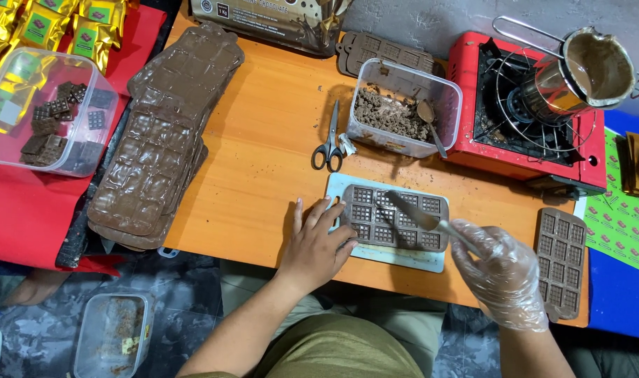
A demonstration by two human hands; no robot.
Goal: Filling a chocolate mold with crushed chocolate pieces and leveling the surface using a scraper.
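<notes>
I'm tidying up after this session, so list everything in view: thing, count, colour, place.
table: one, orange, centre
chocolate mould: one, brown, on pale board, front
board: one, pale blue, under that mould
spatula: one, metal, over that mould
empty mould: one, brown, right edge
stacked moulds: several, brown, left
scissors: one, grey, centre
tub of crumbs: one, clear, with spoon
stove: one, red, right
pot: one, metal, on stove
tub of bars: one, clear, far left
left hand: bare, steadying board
right hand: gloved, holding spatula
</notes>
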